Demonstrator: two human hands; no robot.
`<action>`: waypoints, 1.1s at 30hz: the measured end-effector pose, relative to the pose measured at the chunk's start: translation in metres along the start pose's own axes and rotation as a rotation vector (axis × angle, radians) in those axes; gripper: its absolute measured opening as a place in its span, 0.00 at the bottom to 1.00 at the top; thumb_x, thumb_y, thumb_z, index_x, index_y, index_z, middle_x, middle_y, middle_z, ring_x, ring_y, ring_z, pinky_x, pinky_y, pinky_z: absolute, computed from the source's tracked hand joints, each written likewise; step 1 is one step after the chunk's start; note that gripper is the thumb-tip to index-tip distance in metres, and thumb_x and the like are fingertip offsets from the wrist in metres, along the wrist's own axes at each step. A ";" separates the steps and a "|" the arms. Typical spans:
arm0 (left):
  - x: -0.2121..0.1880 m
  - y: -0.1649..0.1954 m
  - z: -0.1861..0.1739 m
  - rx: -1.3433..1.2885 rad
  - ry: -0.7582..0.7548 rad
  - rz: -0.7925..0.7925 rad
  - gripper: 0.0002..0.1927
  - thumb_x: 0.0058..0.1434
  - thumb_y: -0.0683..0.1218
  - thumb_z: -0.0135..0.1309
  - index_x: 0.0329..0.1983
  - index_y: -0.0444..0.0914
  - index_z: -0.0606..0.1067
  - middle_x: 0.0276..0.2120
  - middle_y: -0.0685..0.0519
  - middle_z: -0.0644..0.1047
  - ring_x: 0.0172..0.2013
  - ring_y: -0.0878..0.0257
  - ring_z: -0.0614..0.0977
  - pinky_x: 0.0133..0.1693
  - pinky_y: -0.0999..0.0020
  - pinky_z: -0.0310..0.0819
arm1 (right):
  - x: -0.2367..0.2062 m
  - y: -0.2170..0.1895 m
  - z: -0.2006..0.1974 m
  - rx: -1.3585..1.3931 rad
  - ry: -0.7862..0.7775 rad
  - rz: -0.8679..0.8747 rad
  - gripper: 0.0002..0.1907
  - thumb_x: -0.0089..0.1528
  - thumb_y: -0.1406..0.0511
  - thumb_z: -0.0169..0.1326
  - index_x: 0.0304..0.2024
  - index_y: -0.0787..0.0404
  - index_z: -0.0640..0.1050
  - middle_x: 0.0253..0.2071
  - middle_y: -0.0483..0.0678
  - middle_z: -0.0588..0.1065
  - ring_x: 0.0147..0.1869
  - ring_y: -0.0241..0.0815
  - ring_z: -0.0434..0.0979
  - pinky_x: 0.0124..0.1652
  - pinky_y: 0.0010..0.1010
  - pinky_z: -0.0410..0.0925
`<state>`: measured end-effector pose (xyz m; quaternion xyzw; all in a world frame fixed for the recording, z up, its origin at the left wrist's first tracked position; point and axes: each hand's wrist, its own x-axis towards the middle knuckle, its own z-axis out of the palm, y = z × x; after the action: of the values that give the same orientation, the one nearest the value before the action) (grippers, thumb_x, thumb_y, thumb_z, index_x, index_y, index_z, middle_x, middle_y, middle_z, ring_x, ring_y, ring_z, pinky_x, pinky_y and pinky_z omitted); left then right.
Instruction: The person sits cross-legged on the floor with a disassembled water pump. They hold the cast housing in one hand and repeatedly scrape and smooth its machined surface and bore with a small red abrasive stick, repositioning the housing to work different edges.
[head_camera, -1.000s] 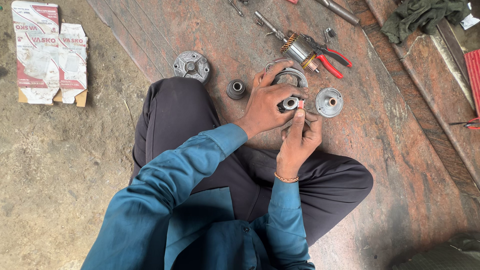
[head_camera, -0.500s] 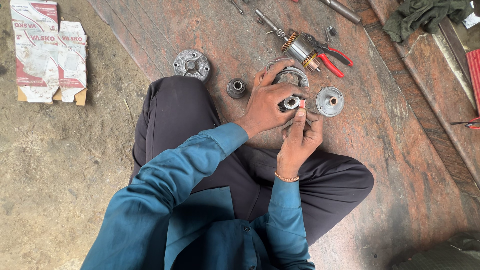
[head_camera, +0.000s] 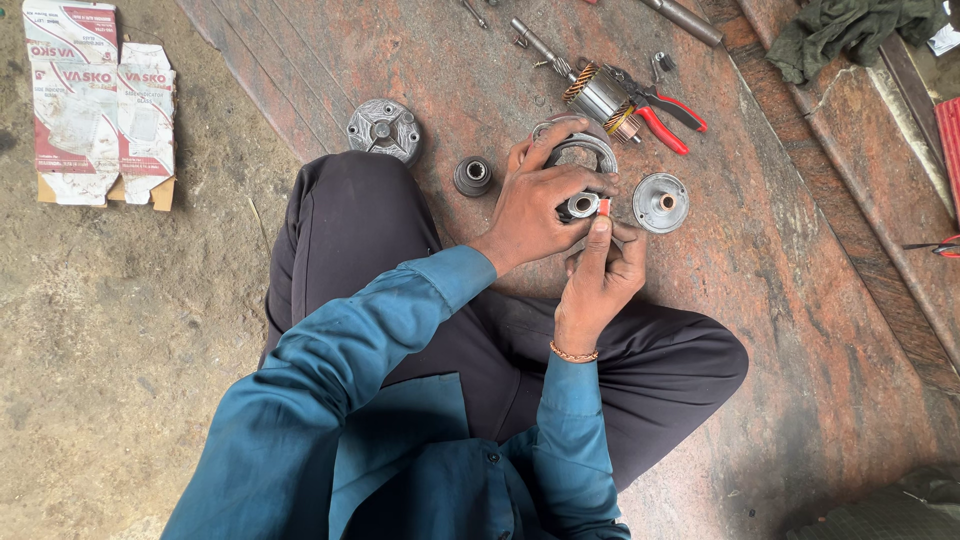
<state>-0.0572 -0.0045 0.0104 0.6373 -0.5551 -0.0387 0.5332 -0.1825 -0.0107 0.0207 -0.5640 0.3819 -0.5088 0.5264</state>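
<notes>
My left hand grips a small round metal part with a bore in its middle, held above my crossed legs. My right hand, a bracelet on its wrist, pinches the same part from below, and its fingertip presses a small red piece on the side. Just behind my left fingers, a grey metal ring housing rests on the reddish stone floor.
A round metal end cap lies right of my hands. A copper-wound armature and red-handled pliers lie beyond. A finned metal cover and a dark bushing sit to the left. Flattened cardboard box far left, green cloth top right.
</notes>
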 end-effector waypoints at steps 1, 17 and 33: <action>0.000 0.000 0.000 0.003 -0.006 -0.002 0.13 0.55 0.54 0.68 0.44 0.52 0.84 0.52 0.60 0.83 0.72 0.59 0.62 0.68 0.40 0.51 | 0.000 0.001 0.000 -0.015 -0.002 -0.012 0.06 0.74 0.67 0.52 0.42 0.63 0.72 0.29 0.40 0.71 0.27 0.22 0.63 0.24 0.19 0.57; 0.001 0.001 -0.002 -0.007 -0.014 0.000 0.13 0.55 0.53 0.67 0.44 0.52 0.84 0.54 0.59 0.82 0.72 0.58 0.62 0.67 0.42 0.53 | 0.002 -0.002 -0.001 -0.016 0.012 0.019 0.07 0.73 0.67 0.53 0.41 0.62 0.72 0.26 0.38 0.69 0.26 0.21 0.60 0.23 0.19 0.56; 0.000 0.001 -0.001 0.025 -0.010 0.004 0.13 0.57 0.53 0.67 0.45 0.51 0.83 0.50 0.61 0.83 0.72 0.59 0.62 0.67 0.41 0.50 | 0.002 -0.003 0.000 -0.126 0.000 -0.092 0.06 0.74 0.68 0.54 0.42 0.64 0.72 0.24 0.36 0.66 0.26 0.22 0.56 0.25 0.21 0.51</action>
<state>-0.0573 -0.0041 0.0111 0.6424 -0.5597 -0.0339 0.5224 -0.1820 -0.0123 0.0237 -0.6132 0.3867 -0.5074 0.4658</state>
